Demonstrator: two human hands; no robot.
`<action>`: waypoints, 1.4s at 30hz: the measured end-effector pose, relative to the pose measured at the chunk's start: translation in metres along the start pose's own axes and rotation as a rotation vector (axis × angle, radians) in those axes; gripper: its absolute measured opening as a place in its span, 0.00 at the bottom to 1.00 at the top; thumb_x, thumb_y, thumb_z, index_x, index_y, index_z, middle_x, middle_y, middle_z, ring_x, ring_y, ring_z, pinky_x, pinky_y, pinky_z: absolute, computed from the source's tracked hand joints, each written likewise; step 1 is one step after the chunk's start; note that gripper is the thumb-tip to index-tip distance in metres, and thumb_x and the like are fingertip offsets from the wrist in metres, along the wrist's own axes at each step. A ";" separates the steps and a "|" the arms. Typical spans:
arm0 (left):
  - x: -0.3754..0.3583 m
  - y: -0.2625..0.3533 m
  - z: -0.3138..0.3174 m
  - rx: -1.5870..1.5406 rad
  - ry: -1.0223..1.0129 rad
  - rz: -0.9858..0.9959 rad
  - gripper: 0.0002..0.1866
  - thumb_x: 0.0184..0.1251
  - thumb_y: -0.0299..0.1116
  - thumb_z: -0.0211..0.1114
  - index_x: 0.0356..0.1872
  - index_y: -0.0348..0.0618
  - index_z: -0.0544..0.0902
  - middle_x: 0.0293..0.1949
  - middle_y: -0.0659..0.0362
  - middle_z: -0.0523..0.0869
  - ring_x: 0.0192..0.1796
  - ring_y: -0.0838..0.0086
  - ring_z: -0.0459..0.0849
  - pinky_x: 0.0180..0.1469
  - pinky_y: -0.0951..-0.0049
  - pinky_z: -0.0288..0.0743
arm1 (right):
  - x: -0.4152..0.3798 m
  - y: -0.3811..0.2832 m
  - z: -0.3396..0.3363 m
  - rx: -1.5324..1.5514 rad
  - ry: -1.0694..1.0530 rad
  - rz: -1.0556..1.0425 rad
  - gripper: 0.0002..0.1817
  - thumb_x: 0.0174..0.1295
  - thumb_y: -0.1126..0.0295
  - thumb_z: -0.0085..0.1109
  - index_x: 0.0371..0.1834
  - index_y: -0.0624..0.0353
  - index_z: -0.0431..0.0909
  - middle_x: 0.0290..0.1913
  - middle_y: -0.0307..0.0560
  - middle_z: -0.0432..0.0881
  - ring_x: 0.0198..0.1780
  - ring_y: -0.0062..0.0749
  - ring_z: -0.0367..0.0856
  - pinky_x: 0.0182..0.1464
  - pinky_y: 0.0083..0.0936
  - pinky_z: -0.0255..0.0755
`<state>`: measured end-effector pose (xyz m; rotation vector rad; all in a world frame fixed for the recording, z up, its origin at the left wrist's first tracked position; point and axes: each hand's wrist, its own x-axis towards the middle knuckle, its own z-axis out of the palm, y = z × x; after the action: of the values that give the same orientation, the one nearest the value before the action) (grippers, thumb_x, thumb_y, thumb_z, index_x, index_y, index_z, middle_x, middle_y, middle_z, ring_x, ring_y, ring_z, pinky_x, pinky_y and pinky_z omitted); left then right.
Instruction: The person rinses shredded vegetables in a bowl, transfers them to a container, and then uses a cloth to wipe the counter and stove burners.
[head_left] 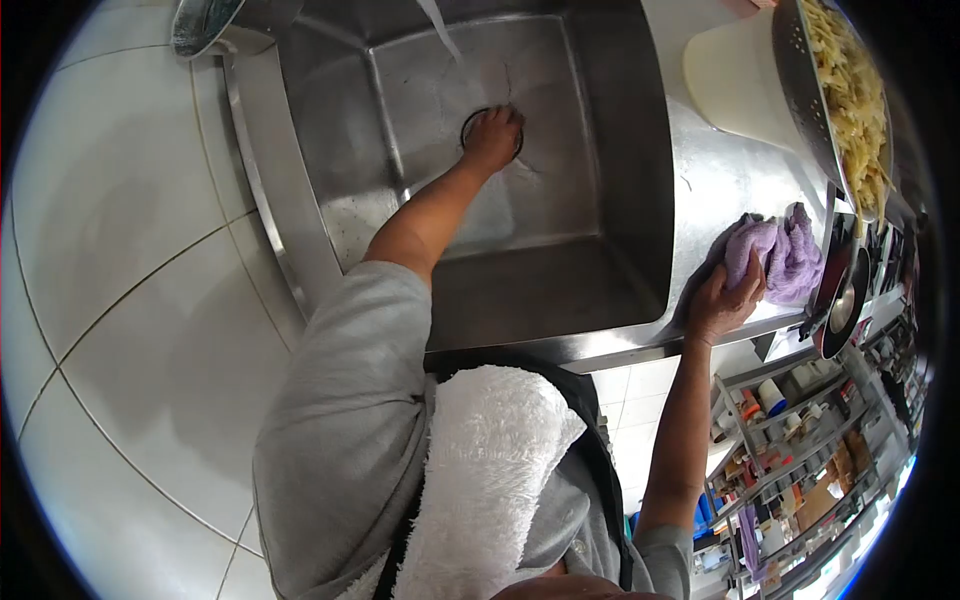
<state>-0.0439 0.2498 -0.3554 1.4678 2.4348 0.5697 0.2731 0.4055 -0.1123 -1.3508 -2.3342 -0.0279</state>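
Note:
My left hand (495, 137) reaches down into the stainless steel sink (545, 205), over the dark round drain (467, 127) in its floor. Its fingers are curled at the drain's rim; their tips are hidden, and I cannot make out what they hold. A thin stream of water (438, 28) falls into the basin from the top of the view. On the steel counter (700, 215) to the right, my right hand (728, 303) is closed on a bunched purple cloth (795, 255), thumb and fingers pressed into it.
A perforated colander (805, 95) heaped with pale shredded food (850, 90) stands beside a cream container (730, 80). A small pan (848, 305) sits past the cloth. Crowded shelves (790, 455) stand lower right. White tiles (130, 270) line the left.

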 end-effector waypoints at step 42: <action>0.045 -0.059 -0.090 -0.708 -0.453 -0.554 0.16 0.60 0.29 0.61 0.50 0.45 0.72 0.43 0.58 0.78 0.40 0.70 0.77 0.40 0.66 0.75 | -0.382 -0.074 -0.119 0.753 -0.520 0.979 0.17 0.59 0.62 0.61 0.44 0.63 0.79 0.42 0.56 0.81 0.45 0.48 0.80 0.47 0.37 0.73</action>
<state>-0.1472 0.2470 -0.3017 0.5308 1.8579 0.7527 0.4171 0.0258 -0.1361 -1.9928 -1.4312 1.4534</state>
